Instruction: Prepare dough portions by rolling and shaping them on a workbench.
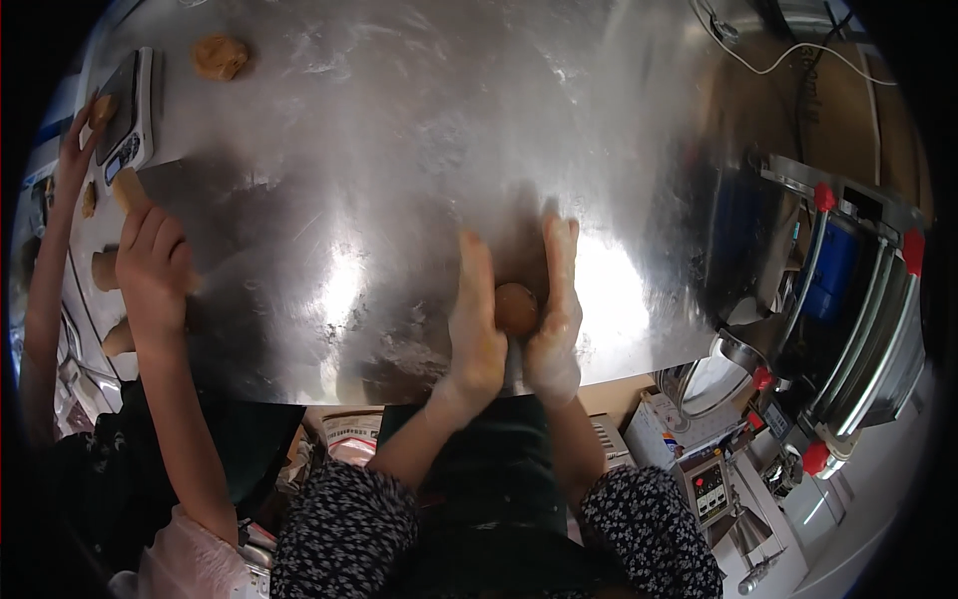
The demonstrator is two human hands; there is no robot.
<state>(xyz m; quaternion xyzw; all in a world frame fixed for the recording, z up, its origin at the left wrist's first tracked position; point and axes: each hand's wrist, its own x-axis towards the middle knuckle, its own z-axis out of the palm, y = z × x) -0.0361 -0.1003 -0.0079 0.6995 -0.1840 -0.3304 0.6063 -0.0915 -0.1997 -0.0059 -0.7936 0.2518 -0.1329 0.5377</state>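
Observation:
A smooth brown dough ball [517, 308] sits on the steel table [419, 150] near its front edge, between my two hands. On its left, my left hand [475, 324] stands on edge, fingers stretched forward and palm facing the ball. Opposite it, my right hand [557, 314] is held the same way, also with straight fingers. Both hands touch or nearly touch the ball low down near the palms. A pale film, like a thin glove or flour, covers them. The ball's underside is hidden.
At the left, a co-worker's hand [155, 250] grips a pale tan block-like piece; another hand [75, 150] holds dough at a scale [145, 110]. A dough lump [220, 57] lies at the far left. A metal machine with red caps [823, 197] stands right; a white cable [763, 70] runs behind.

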